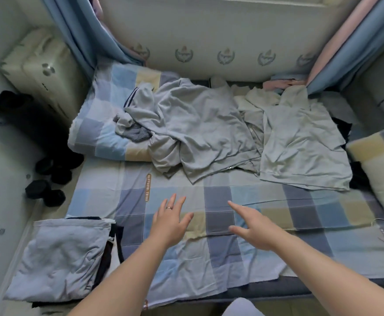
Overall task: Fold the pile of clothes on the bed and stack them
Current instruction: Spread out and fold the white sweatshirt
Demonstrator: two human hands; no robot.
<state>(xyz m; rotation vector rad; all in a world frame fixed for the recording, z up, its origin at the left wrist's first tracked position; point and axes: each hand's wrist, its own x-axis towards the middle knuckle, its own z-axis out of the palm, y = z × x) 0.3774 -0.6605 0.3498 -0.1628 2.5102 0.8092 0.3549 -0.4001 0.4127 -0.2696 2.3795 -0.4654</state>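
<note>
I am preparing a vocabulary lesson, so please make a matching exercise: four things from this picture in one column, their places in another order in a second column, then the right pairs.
Things
1. folded pale blue cloth stack
2. crumpled grey clothes pile
3. black round weights
4. thin silver ring

Places
A. on the left hand
B. on the floor beside the bed
C. near left corner of the bed
D. far half of the bed

Pairs: 1-C, 2-D, 3-B, 4-A

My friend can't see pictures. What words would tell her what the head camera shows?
The left hand and right hand, both open and empty, reach over a checked sheet toward a crumpled pile of pale clothes. A folded stack sits at the near left.
</note>
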